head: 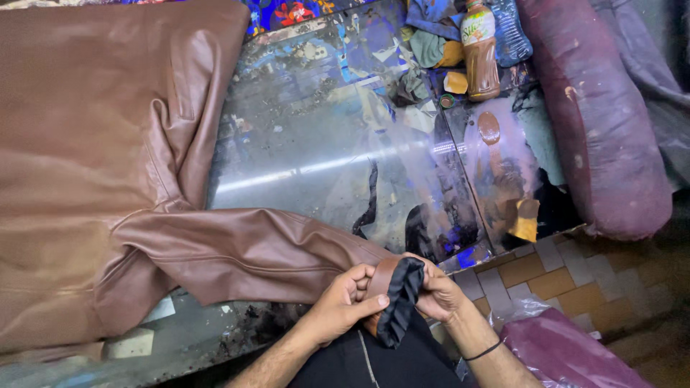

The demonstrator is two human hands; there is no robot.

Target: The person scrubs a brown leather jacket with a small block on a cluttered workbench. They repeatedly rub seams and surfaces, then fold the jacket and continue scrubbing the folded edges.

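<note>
Gripping the sleeve cuff (394, 287), left hand (343, 302) and right hand (440, 294).

- Glass-covered tabletop (316, 144), stained and smeared, colourful prints under the glass.
- Brown leather jacket (93, 158) spread across the left part, one sleeve (244, 255) stretched toward the near edge.
- Bottle of brown liquid (480, 50) upright at the far side, beside crumpled cloth scraps (431, 43).
- Brown smear (489, 128) just below the bottle.
</note>
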